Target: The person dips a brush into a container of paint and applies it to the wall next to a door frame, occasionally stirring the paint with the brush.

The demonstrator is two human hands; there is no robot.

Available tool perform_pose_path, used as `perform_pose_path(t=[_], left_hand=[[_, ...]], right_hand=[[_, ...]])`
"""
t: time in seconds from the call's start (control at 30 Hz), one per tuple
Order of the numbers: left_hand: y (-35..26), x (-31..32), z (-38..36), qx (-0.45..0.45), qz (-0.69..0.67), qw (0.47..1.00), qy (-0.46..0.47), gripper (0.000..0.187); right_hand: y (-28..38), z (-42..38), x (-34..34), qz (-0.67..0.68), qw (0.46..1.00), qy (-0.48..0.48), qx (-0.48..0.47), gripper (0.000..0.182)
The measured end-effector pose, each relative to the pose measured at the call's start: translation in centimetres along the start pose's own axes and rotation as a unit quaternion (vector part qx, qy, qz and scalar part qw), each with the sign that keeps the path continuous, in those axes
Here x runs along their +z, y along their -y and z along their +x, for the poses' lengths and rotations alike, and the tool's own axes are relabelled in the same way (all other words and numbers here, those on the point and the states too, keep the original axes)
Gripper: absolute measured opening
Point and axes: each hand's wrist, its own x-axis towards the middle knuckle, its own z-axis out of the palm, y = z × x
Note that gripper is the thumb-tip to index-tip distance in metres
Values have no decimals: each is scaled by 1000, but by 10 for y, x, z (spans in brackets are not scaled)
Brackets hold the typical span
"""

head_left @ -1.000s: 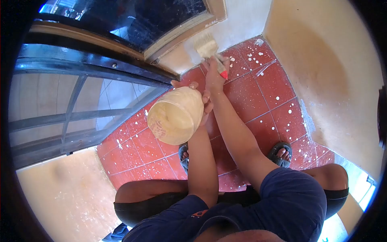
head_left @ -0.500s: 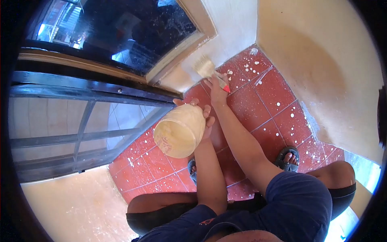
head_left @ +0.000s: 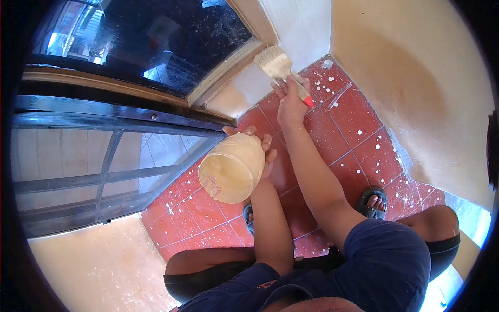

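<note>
My right hand (head_left: pixel 292 101) is closed round the handle of a wide paintbrush (head_left: pixel 276 62). Pale paint coats its bristles and ferrule, and the handle ends in a red tip. The bristles overlap the low wall (head_left: pixel 260 83) under the window frame, where a whiter patch meets a beige one. Nearer to me, my left hand (head_left: pixel 267 151) grips a cream plastic paint container (head_left: pixel 234 169) from behind and the side. Its mouth is tipped toward me, and pale paint smears with a pinkish patch show inside.
Red floor tiles (head_left: pixel 332 125) spattered with white paint lie below. A dark window (head_left: pixel 156 41) in a wooden frame stands ahead, with a dark-framed glass panel (head_left: pixel 104 166) at left. A beige wall (head_left: pixel 416 78) rises at right. My sandalled foot (head_left: pixel 372 202) rests on the tiles.
My right hand and the paintbrush have moved up and to the right along the low wall. The left hand and container have stayed nearly still.
</note>
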Motion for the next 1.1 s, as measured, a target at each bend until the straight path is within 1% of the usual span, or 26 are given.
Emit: perform_pose_path(t=[0.07, 0.13, 0.17, 0.2, 0.27, 0.33, 0.4, 0.47, 0.53, 0.6, 0.63, 0.7, 0.77, 0.83, 0.9, 0.93, 1.0, 1.03, 1.1], left_hand=[[0, -1, -1, -7, -4, 1000, 0, 48], [3, -1, -4, 7, -1, 1000, -3, 48], [6, -1, -5, 8, -4, 1000, -3, 48], [8, 0, -4, 5, -9, 1000, -3, 48], [6, 1, -3, 5, -9, 1000, -5, 48], [5, 0, -3, -9, 7, 1000, -6, 48], [7, -2, -3, -7, 0, 1000, -7, 48], [7, -1, -5, -9, -7, 1000, -6, 48], [8, -1, -4, -8, 1, 1000, -5, 48], [8, 0, -3, -5, -10, 1000, -6, 48], [8, 1, -2, -1, -20, 1000, -10, 47], [7, 2, -2, -7, -17, 1000, -12, 47], [6, 3, -4, -7, -11, 1000, -21, 47], [7, 1, -8, -7, -4, 1000, 0, 45], [6, 4, -10, -13, -12, 1000, -9, 45], [6, 5, -10, -22, -19, 999, -14, 44], [5, 4, -7, -24, -26, 999, 0, 44], [3, 5, -7, -27, -32, 999, 14, 44], [-2, 7, -10, -13, -21, 1000, 6, 44]], right_hand=[[-11, 6, -13, -22, 1000, -2, 1, 20], [-32, 11, -43, -50, 999, -5, 3, 18], [-46, 15, -60, -68, 997, -29, 8, 18], [-48, 17, -61, -83, 995, -50, 13, 18], [-47, 14, -73, -96, 994, -48, 30, 18], [-42, 9, -71, -113, 991, -48, 51, 19], [-30, 1, -50, -51, 998, -2, 32, 21], [-22, -4, -28, -32, 999, 13, 25, 20], [-21, -2, -20, -10, 999, 31, 13, 19], [-31, 1, -24, -59, 998, 24, 29, 16], [-41, 4, -36, -58, 998, 26, 28, 16], [-61, 11, -71, -117, 992, 28, 29, 15], [-68, 6, -87, -137, 990, 19, 25, 14], [-76, -3, -95, -162, 987, 7, 21, 14], [-88, -6, -90, -234, 972, -37, -2, 14], [-93, -5, -83, -237, 971, -38, -1, 14], [-94, -6, -57, -155, 988, -18, -1, 14], [-86, -10, -48, -157, 987, -15, 4, 14], [-52, -22, -12, -65, 998, 8, 24, 16]])
